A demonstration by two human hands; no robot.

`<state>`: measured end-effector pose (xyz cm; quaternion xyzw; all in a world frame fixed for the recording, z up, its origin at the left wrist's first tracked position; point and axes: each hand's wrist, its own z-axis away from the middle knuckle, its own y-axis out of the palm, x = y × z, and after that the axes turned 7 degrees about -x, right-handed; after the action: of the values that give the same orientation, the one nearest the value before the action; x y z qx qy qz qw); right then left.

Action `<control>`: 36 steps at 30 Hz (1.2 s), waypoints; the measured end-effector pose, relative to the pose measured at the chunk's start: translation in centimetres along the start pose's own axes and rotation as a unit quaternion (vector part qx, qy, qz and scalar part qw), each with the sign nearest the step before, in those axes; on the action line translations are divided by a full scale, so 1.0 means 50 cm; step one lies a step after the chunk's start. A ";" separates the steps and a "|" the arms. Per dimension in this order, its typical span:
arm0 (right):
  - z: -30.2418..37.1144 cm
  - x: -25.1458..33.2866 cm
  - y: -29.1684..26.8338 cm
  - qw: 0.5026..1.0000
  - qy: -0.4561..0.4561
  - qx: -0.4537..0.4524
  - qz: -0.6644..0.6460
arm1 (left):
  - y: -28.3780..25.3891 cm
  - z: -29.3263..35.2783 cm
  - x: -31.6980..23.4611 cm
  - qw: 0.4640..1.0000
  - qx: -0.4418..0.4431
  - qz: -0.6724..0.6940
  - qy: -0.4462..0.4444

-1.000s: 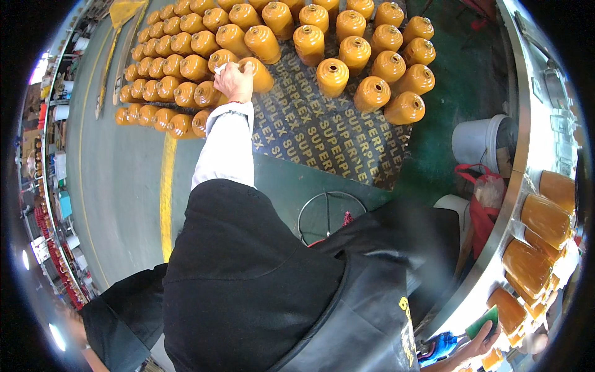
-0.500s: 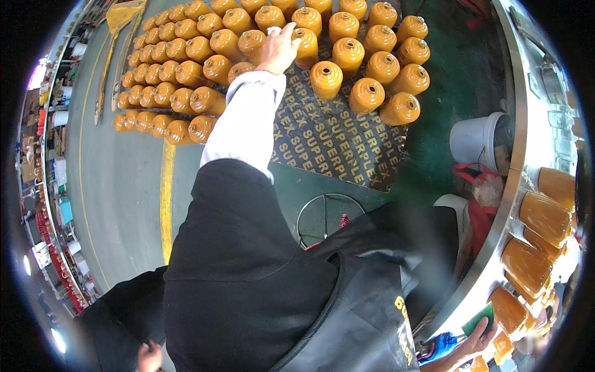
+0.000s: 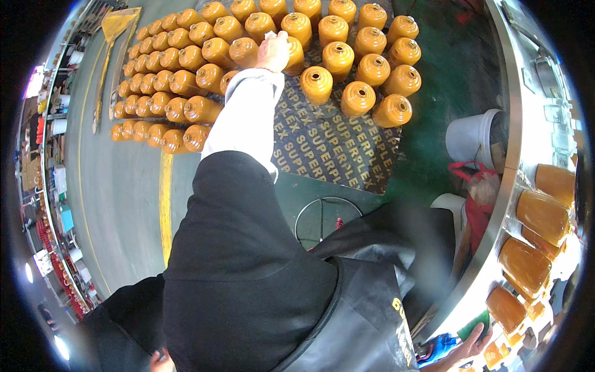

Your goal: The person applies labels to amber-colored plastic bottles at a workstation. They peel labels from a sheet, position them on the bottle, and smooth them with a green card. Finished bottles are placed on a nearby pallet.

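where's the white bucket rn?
Head view, right side: the white bucket stands on the green floor beside the curved metal bench, right of the orange jars on the dark board, above a red bag.

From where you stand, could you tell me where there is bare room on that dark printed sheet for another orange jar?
The printed sheet is bare along its near part, bordered by the nearest jars and the green floor. Around the left hand the jars stand crowded.
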<state>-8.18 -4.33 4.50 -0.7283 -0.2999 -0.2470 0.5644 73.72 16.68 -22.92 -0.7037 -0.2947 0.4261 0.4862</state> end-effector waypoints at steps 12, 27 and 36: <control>0.026 -0.011 -0.005 0.999 -0.030 0.006 0.042 | -0.013 0.089 -0.020 0.995 -0.083 0.028 -0.043; 0.053 0.045 0.013 0.986 -0.165 -0.038 -0.003 | -0.388 0.628 -0.696 0.291 0.494 0.802 0.166; 0.102 0.067 0.005 0.991 -0.124 -0.045 -0.009 | -0.602 0.881 -0.988 -0.175 0.677 0.675 0.235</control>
<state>-5.56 1.10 5.46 -0.7752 -0.3629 -0.1734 0.4872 11.78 5.45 13.47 -0.1528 -0.9295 -0.2879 -0.1727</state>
